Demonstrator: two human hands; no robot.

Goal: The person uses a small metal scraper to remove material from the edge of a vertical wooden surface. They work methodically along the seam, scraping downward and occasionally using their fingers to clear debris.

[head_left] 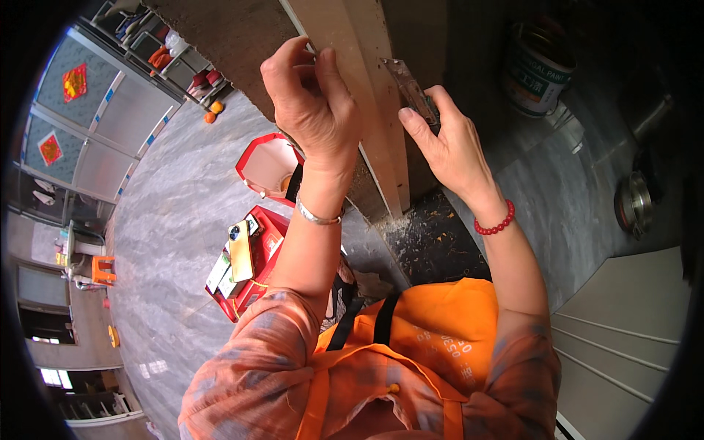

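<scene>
My right hand [456,146] grips a worn, stained hand tool with a flat metal blade [404,77], a scraper or utility knife. Its blade end points up and left, close against the pale wooden door frame [379,126]. On the frame's other side, my left hand [313,102] is raised by the edge with fingers curled and thumb near the index finger. Whether a small thing is pinched there is hidden. Pale dust and shavings [399,226] lie at the foot of the frame, on and beside the black threshold [434,245].
Left of the frame stand an open red bag [272,165] and a red box [269,217] bearing a gold phone [240,253] and small cartons. A paint bucket [536,77] and a metal pot [635,201] stand right. An orange apron [440,324] hangs before me.
</scene>
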